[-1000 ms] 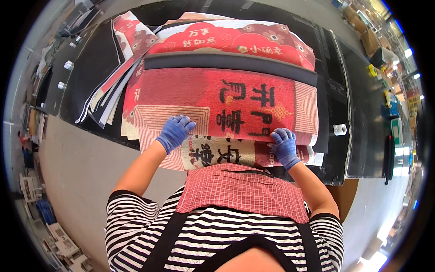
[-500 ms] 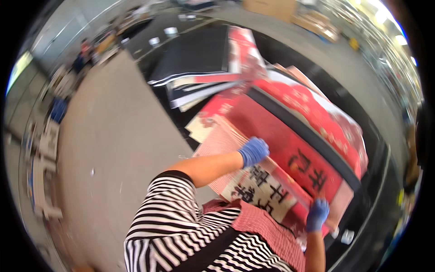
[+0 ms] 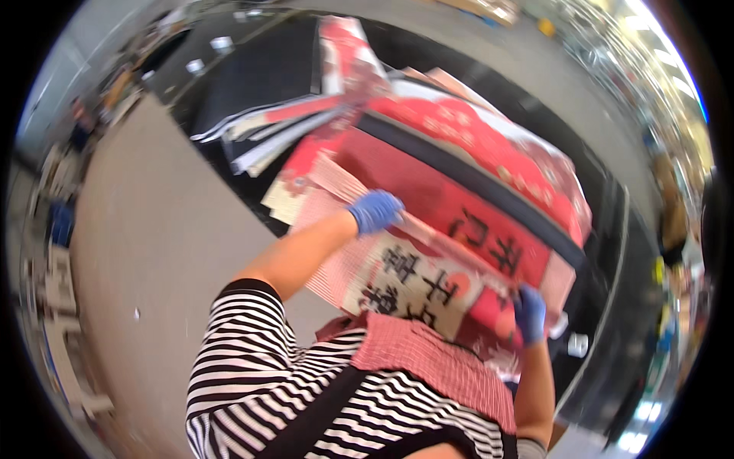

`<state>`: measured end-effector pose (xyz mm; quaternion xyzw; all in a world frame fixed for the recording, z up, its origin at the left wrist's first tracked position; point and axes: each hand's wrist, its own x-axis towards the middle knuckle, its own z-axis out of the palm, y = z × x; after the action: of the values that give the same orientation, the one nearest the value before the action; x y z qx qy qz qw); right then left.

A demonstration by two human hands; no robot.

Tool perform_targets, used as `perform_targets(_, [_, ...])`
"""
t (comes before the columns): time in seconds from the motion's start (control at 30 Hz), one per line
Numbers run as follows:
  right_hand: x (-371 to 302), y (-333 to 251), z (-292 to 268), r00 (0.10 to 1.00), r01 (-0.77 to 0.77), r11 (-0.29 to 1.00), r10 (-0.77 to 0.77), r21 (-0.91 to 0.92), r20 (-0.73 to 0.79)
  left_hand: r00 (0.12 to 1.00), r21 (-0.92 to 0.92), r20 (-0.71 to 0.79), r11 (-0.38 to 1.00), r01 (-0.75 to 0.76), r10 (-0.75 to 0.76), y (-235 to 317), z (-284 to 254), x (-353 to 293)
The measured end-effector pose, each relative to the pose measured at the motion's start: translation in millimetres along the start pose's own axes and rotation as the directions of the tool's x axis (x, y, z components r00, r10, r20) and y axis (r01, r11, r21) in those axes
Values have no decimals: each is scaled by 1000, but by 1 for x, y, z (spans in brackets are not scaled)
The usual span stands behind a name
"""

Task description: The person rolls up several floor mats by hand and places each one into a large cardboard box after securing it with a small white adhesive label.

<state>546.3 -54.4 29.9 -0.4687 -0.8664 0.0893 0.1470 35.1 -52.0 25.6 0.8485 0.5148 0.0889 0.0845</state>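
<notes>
We are holding a large red printed sheet (image 3: 428, 252) at its near edge with both gloved hands. Our left hand (image 3: 376, 211) is gripping the sheet's left end, fingers curled over the edge and closed on it. Our right hand (image 3: 530, 312) is pinching the right end, fingers likewise closed on the sheet. Spacing the hands well apart along the edge appears, in our judgement, to be keeping the wide, limp sheet flat and stopping it from sagging in the middle.

The sheet is lying on top of a stack of similar red sheets (image 3: 489, 145) on the dark counter (image 3: 252, 76), with its cream lettered panel (image 3: 417, 283) nearest our checked apron (image 3: 436, 363). A fan of loose pale sheets (image 3: 267, 134) is lying just beside the stack on its left, so room on that side is tight. A small white roll (image 3: 577, 344) is sitting near the right hand, by the counter's edge. The grey floor (image 3: 145, 252) to our left is giving open room.
</notes>
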Motion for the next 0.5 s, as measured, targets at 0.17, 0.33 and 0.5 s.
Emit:
perform_targets(0.17, [7, 10, -30, 986, -151, 988, 147, -45, -77, 998, 78, -33, 995, 58, -56, -7, -4, 52])
perform_targets(0.33, [-39, 19, -38, 943, -292, 877, 197, -382, -269, 952, 13, 115, 958, 285, -285, -19, -8, 38])
perform_targets(0.5, [-14, 18, -65, 795, -545, 785, 595, -294, 114, 980, 79, -45, 978, 195, -191, -51, -14, -7])
